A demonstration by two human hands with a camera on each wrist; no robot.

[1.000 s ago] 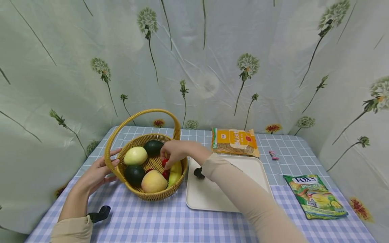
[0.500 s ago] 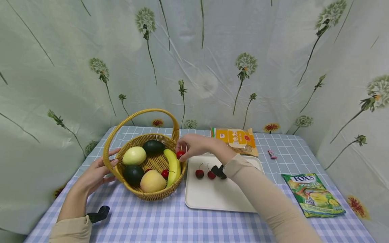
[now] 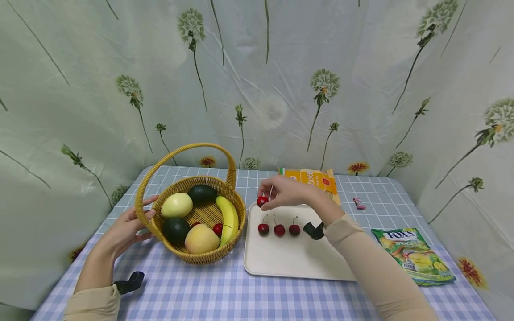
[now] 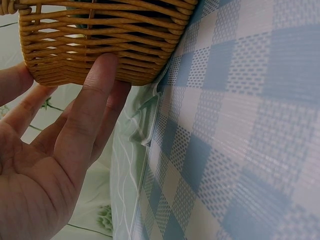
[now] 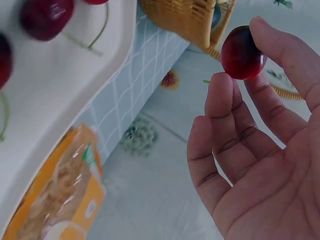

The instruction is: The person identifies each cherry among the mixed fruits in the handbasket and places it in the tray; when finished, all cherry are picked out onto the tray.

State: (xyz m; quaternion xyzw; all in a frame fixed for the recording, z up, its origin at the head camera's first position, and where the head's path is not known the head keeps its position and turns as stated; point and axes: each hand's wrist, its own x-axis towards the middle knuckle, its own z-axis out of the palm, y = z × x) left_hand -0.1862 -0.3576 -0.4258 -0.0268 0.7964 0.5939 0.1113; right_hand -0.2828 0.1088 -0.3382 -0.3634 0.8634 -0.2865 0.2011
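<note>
Above the back left corner of the white tray point(image 3: 281, 263), my right hand point(image 3: 283, 191) pinches a dark red cherry point(image 5: 240, 55) between thumb and fingers. Three stemmed cherries point(image 3: 279, 230) lie in a row on the tray. Left of it stands a yellow wicker basket point(image 3: 241, 225) with a tall handle. Fairly straight fingers of my left hand point(image 3: 125, 229) touch the basket's left side, as the left wrist view shows too. Inside it are a banana point(image 3: 227, 218), a peach point(image 3: 201, 239), a pale green fruit point(image 3: 177, 205), two dark green fruits point(image 3: 202, 194) and red cherries point(image 3: 217, 229).
Behind the tray lies an orange food packet point(image 3: 313, 178), partly hidden by my right hand. A green FOX'S candy bag point(image 3: 413, 256) and a small pink wrapped candy point(image 3: 359, 203) lie to the right. A flowered curtain point(image 3: 273, 89) hangs behind the table.
My right hand has lifted a cherry out of the basket and carried it right, over the tray. The tray's cherries have come into view. My left hand stays at the basket.
</note>
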